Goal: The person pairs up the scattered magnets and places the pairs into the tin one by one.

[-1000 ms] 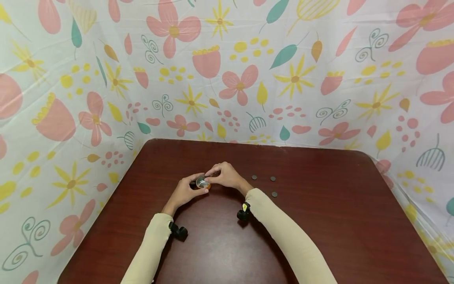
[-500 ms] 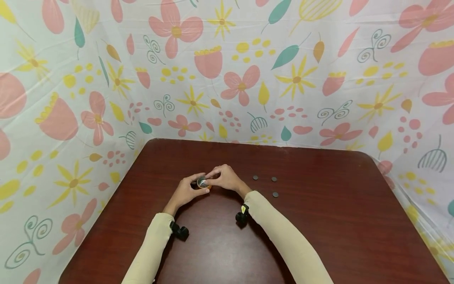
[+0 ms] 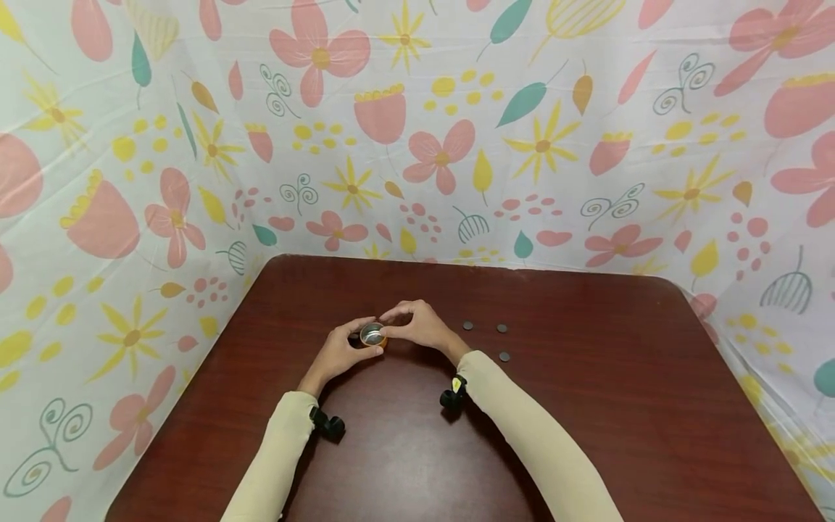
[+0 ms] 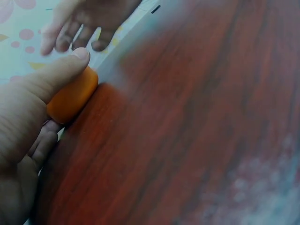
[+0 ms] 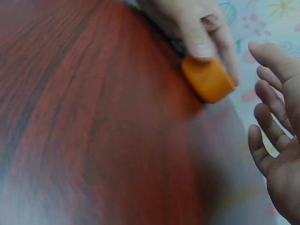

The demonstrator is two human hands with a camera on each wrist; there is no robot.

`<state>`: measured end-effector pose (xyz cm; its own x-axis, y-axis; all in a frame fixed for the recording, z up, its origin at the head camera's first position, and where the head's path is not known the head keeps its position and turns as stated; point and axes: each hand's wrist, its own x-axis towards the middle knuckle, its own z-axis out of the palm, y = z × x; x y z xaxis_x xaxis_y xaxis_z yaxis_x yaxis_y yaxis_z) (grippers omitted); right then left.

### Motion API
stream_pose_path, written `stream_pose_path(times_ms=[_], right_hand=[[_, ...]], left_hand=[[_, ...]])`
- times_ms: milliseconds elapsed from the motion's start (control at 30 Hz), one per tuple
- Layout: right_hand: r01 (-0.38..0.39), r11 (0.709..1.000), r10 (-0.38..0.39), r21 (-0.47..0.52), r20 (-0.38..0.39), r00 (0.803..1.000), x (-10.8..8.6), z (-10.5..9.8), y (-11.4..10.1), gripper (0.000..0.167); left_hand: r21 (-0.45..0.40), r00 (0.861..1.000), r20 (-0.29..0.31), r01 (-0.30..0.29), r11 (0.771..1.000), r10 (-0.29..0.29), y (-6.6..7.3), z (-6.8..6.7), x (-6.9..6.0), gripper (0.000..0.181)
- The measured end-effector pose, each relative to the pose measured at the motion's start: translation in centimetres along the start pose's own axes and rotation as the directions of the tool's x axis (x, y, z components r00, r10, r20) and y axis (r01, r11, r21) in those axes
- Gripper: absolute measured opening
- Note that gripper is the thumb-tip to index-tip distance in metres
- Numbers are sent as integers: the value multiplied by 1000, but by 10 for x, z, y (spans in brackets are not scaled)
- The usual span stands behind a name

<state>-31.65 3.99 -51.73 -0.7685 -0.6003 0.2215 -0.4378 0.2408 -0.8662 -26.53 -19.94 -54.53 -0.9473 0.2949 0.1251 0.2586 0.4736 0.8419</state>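
My left hand [image 3: 341, 350] grips a small round orange cup [image 5: 207, 80] standing on the table, thumb on the near side and fingers on the far side. From above, the cup's shiny metal-coloured inside [image 3: 372, 334] shows; I cannot tell what lies in it. A small dark thing [image 3: 354, 339] sits between the cup and the left palm, mostly hidden. My right hand [image 3: 420, 324] is just right of the cup, thumb near its rim. In the right wrist view its fingers [image 5: 269, 96] are spread and loosely bent, holding nothing. Three small grey discs, like coins [image 3: 501, 328], lie right of this hand.
The dark reddish-brown table [image 3: 587, 406] has rounded far corners. A white cloth [image 3: 483, 145] printed with flowers hangs behind it and along the left side. Black wrist cameras [image 3: 329, 426] are strapped over both pale sleeves.
My right hand's fingertips were together over the cup's rim, seemingly with something small and dark. Now they are apart and slightly to the right. The left hand still holds the cup in place.
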Motion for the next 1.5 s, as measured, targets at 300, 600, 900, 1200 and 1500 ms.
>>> stream_pose_path(times_ms=[300,600,900,1200,1500], right_hand=[[-64,997,69,42,-123,990,-23,-46,-19,27],[-118,993,113,-18,-185,976,-76,-95,-19,32],[-189,972,152,-141,-242,958,-133,-130,-9,33],[-216,941,160,-261,-222,962,-169,-142,-2,37],[-217,926,153,-309,-219,964,-180,-136,14,34]], left_hand=[[-36,999,-18,-34,999,33,2,-1,0,75],[-47,997,-41,-63,997,62,13,-3,5,68],[-2,986,28,-161,987,161,63,4,15,63],[40,937,210,-295,955,281,97,35,28,57],[-1,907,319,-289,957,274,88,75,41,59]])
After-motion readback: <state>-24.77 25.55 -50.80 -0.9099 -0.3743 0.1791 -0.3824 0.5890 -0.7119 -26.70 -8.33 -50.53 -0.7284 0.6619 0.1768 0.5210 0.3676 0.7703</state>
